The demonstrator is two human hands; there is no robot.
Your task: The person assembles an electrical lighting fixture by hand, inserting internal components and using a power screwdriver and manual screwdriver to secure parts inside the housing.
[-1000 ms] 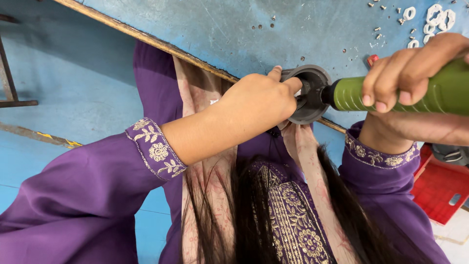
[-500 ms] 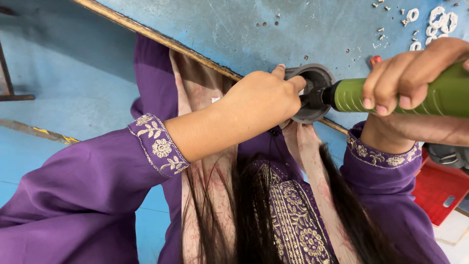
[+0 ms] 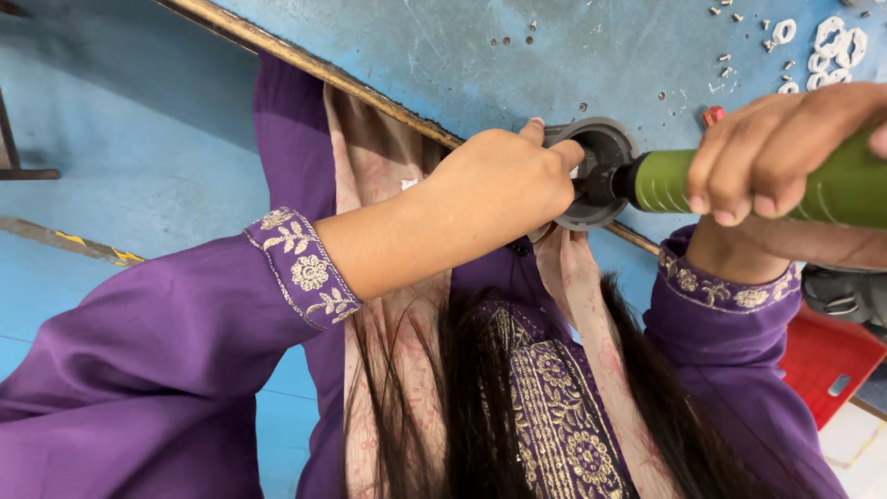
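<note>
Seen from above, the left hand [image 3: 504, 189] clasps a round grey part [image 3: 596, 171] at the edge of the blue desk [image 3: 573, 55], fingers curled tight around it. Meanwhile the right hand [image 3: 785, 148] grips a green power tool [image 3: 758, 185], its tip inside the part. White rings [image 3: 827, 46] lie well apart.

Your left hand [image 3: 504, 185] and right hand [image 3: 785, 148] are both bare, with no gloves or rings showing. You wear a deep purple tunic with long sleeves. Each cuff carries a band of pale cream floral embroidery, edged with a thin stitched line. A panel of gold embroidery runs down the tunic's front. A pale pink patterned scarf hangs in two strips, and long dark hair falls loose over it.
</note>
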